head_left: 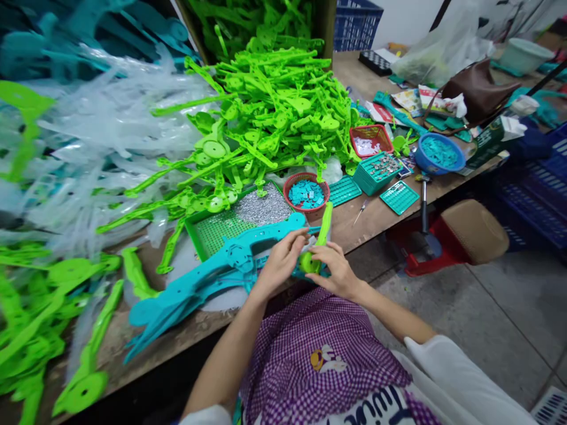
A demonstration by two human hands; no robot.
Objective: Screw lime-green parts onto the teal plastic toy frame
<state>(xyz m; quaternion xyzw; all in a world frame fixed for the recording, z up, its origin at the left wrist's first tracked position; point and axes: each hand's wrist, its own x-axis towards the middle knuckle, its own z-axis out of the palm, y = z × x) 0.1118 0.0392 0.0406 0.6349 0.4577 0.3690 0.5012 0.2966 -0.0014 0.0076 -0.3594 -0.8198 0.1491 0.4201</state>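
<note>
My right hand (335, 268) is closed on a bright green plastic part (325, 227), whose straight arm points up and away from me. My left hand (282, 258) is beside its lower end, fingers bent together near a small pale piece; what exactly they pinch is too small to make out. Just left of and under my left hand lie long blue plastic parts (221, 262), stacked on the table edge. Beyond them are a green tray (206, 236) with a heap of small silvery metal pieces (262, 205) and a red basket (328, 188) of small blue pieces.
A big pile of green parts (274, 118) covers the table's middle. Plastic bags (110, 118) and more green parts lie left. Rightward are a teal box (370, 182), a blue bowl (420, 160), a hammer (424, 203) over the edge and a red-framed stool (473, 236).
</note>
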